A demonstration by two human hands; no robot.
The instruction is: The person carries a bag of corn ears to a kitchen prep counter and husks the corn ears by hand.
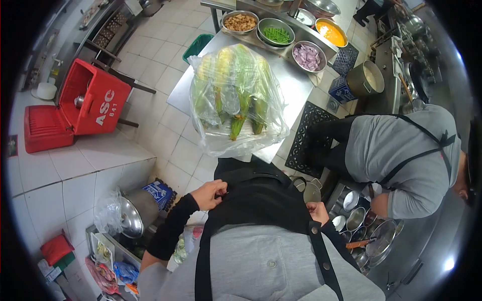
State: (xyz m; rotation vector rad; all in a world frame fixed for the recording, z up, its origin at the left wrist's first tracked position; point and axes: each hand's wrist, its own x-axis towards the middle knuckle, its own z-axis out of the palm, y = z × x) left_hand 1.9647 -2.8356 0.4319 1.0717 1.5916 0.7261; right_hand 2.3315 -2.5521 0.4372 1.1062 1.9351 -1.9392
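Observation:
At the left edge of the black apron (251, 200), my left hand (209, 195) is closed, its fingertips pinching the dark cloth. My right hand (317, 212) is at the apron's right side with its fingers curled against the cloth; its fingertips are partly hidden. Beyond the apron, a clear plastic bag (241, 95) of corn ears with green husks lies on a metal table (296, 83). Neither hand touches the bag.
Bowls of browned cubes (240, 22), green beans (276, 34), and chopped purple onion (307, 56) stand behind the bag. Left is an open red cooler (100, 103). At right, a person in grey (406, 145) bends over metal bowls (356, 218). A large pot (365, 79) stands beyond.

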